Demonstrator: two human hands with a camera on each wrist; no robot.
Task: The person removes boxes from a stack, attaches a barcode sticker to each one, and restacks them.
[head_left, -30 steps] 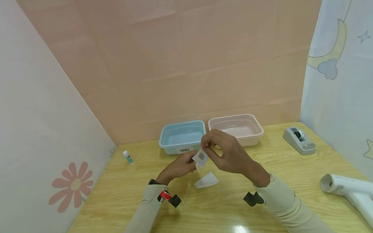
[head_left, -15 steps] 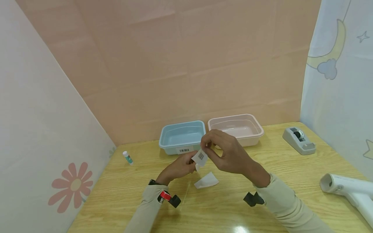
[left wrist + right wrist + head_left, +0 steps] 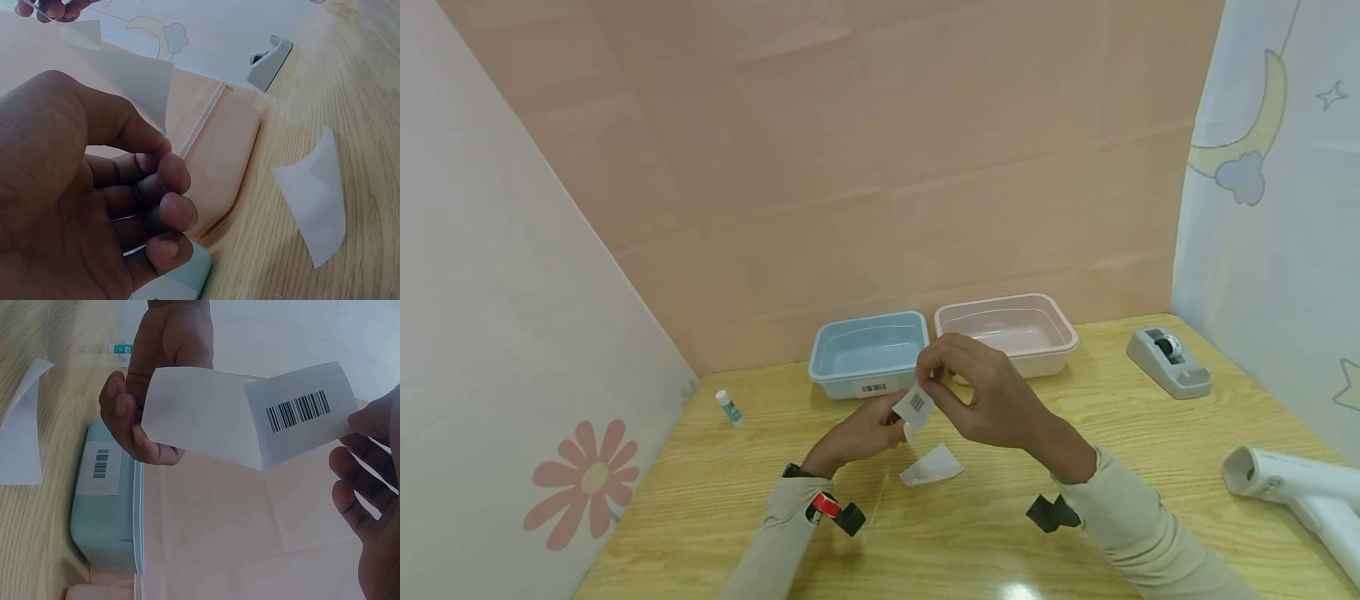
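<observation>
Right grip (image 3: 988, 396) pinching barcode label (image 3: 306, 419), left grip (image 3: 863, 429) pinching white backing (image 3: 200, 419), barcoded blue tub (image 3: 105, 522)

The label (image 3: 297, 412) looks smooth, matt paper to me; the tubs (image 3: 1045, 365) beyond, towards twelve o'clock, glossy plastic; the bench (image 3: 940, 533), shiny wood.

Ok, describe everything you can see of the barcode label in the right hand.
The barcode label is white and paper-like, with black bars printed on one face. It is tilted above the table, its outer end pinched by the right hand. Its opposite end meets a plain white sheet at a crease, apparently its backing.
</observation>
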